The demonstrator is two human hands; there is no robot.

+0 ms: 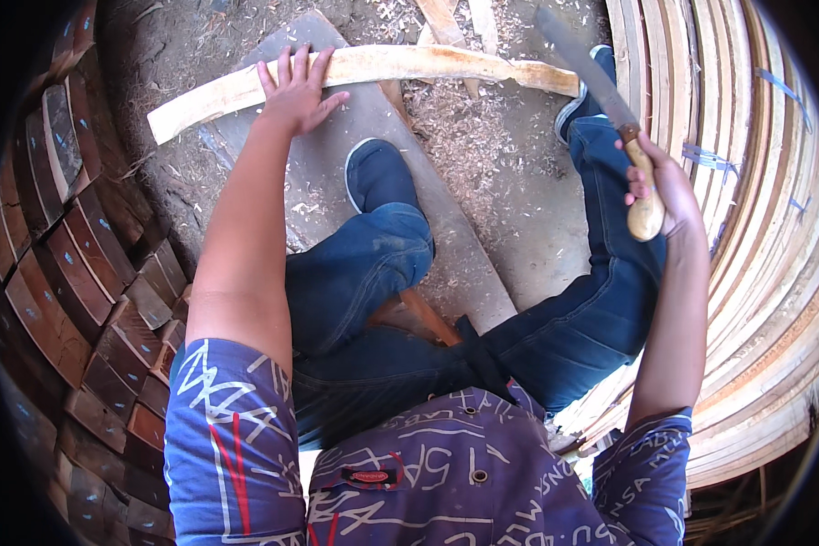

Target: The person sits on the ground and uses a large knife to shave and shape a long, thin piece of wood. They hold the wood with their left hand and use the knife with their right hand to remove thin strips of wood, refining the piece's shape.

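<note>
Fingers (637, 189) of the right hand (672, 180): closed around the wooden handle (647, 217) of a long knife (610, 103), whose blade is angled forward and to the left.
Shirt (428, 460): purple-blue, covered with white scrawled strokes and a few red ones.
Jeans (364, 287): dark blue; the legs are set apart, with the left one bent.
Stack on the left (91, 250): made up of dark reddish-brown wood blocks, piled in tiers and dabbed with light blue marks.
Stack on the right (746, 300): made up of long, pale, curved strips, packed side by side and bound in places with blue ties (708, 158).
Board (460, 241): grey and flat, laid slantwise on the ground (541, 241).
Left shoe (380, 177): dark with a pale rim, planted on the board.
Right shoe (575, 107): partly hidden by the knife and the wood's end.
Left hand (291, 98): laid palm down, fingers spread wide, thumb pointed right.
Curved piece of wood (409, 62): pressed under the left hand, laid across the board's far part and extended past both its sides; its right end is near the blade, but whether they touch cannot be told.
Shavings (478, 150): scattered over ground and board.
Offcuts (441, 23): pale, seen beyond the curved piece.
</note>
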